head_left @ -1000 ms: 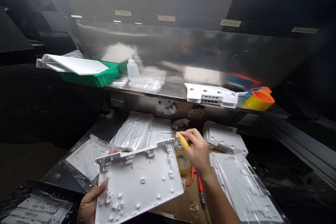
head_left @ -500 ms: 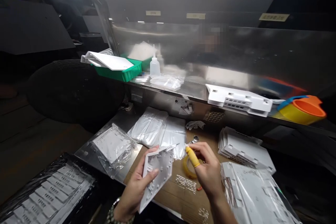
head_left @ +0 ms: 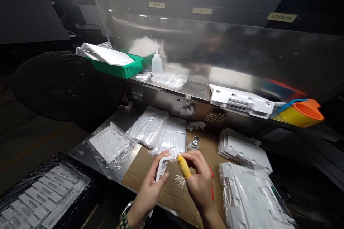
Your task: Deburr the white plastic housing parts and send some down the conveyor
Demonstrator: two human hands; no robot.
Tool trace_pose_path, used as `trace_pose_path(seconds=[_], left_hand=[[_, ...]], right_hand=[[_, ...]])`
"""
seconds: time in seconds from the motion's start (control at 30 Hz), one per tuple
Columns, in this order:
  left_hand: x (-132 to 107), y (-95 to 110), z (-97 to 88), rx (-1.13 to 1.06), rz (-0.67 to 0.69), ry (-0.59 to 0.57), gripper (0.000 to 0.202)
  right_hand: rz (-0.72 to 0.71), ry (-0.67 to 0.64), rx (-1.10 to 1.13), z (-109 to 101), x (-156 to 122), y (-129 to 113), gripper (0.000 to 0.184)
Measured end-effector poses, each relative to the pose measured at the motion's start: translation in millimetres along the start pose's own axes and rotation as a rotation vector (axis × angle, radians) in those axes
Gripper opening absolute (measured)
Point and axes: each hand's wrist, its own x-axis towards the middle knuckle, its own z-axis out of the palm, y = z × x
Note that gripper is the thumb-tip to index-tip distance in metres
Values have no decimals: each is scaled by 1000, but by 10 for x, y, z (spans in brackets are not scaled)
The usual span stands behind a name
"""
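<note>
My left hand (head_left: 150, 186) is closed around a white plastic panel (head_left: 162, 167), now tilted nearly edge-on, so most of its inner face is hidden. A yellow finger cot (head_left: 184, 167) covers the thumb of my right hand (head_left: 199, 177). Those fingers are pinched at the panel's upper right corner; a tiny white piece seems to be between them, too small to name. Below the hands, small white strips (head_left: 180, 180) lie in rows on the cardboard (head_left: 142, 171). Behind my right hand a red item (head_left: 212, 186) is partly hidden.
A small bottle with a metal top (head_left: 193, 144) stands beyond my hands. Bagged panels (head_left: 245, 193) and stacked panels (head_left: 247, 150) lie right, plastic bags (head_left: 147, 127) behind. Above runs a shelf (head_left: 197, 96) with a green bin (head_left: 126, 69) and squeeze bottle (head_left: 157, 64).
The panel has turned from showing its inner face to nearly edge-on. My right hand has come left and down, bringing its fingertips to the panel's corner. The camera view has shifted slightly.
</note>
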Motion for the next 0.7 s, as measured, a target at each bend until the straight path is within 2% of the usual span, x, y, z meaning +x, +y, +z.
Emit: trace_pose_path(seconds=[0.07,0.13,0.3,0.43,0.57,0.7], left_hand=[[-5,-12,0,-50,-23,3,45],[-18,2,-16,-150,-86,4,49],[-62,177,-114,-563,-377,-9,79],[-86,289,-213,-697,-459,32,95],[-100,262,-317,-753,-485,41,105],[-107,169,-443,-767,-487,18,100]], right_hand=[[-22,-37,-25,34,-26,56,19],[52,-75,-151,48,-42,248,19],[406,-98,-496,-86,-150,1171,25],[592,-135,-638,-117,-404,1794,25],[624,-177,-649,-105,-720,2049,39],[652,-87,-644,-347,-1060,2109,53]])
